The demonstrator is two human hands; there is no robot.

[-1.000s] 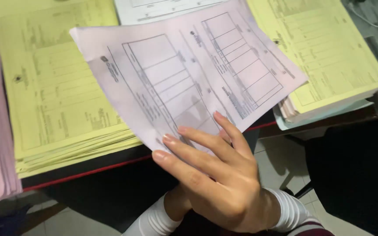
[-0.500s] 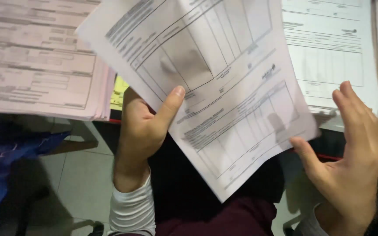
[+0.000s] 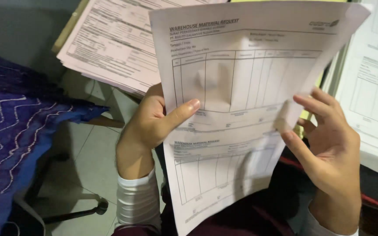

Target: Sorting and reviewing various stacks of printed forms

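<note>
Currently the left hand [image 3: 152, 120] is pinching a pale printed paper form sheet [image 3: 237, 105] with ruled tables at its left edge, thumb pressing on the front and fingers behind. The right hand [image 3: 329, 144] is clasping the sheet's right edge, so each grip is closed on the paper, which is standing upright at the centre of the frame. A stack of pink forms [image 3: 110, 41] is lying on the worktop at upper left (slightly overhanging), white forms [image 3: 372, 96] at right, and blue patterned cloth [image 3: 9, 131] at left.
</note>
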